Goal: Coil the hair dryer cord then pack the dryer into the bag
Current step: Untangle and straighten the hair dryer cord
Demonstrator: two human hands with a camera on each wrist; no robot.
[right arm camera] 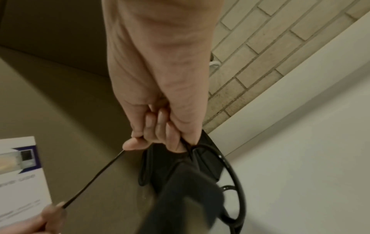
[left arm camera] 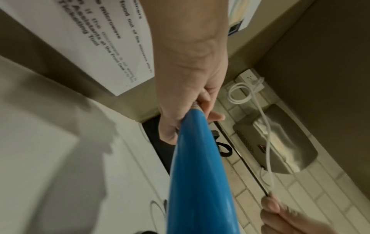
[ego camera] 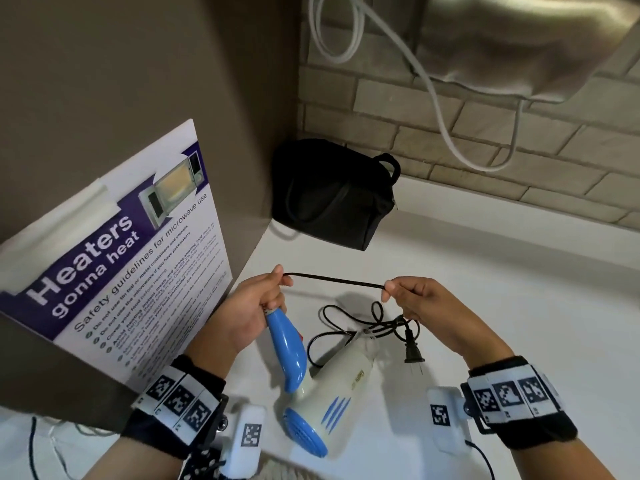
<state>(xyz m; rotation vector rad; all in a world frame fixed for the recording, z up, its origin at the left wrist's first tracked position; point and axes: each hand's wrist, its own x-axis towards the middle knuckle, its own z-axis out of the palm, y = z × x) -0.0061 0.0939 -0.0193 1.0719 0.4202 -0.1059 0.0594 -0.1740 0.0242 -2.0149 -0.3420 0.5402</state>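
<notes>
A white hair dryer (ego camera: 332,386) with a blue handle (ego camera: 287,351) and blue rear grille hangs over the white counter (ego camera: 485,289). My left hand (ego camera: 256,306) grips the end of the handle (left arm camera: 192,166) and pinches the black cord (ego camera: 336,281) between thumb and forefinger. My right hand (ego camera: 415,299) pinches the same cord (right arm camera: 94,178) farther along, so a short stretch runs taut between both hands. More cord lies looped on the counter, and the plug (ego camera: 414,355) dangles below my right hand (right arm camera: 160,126). The black bag (ego camera: 332,195) sits in the back corner.
A poster about microwave use (ego camera: 131,265) leans on the brown wall at left. A metal wall unit (ego camera: 519,43) with a white cable (ego camera: 436,98) hangs over the brick wall behind. A wall socket (left arm camera: 250,78) shows in the left wrist view.
</notes>
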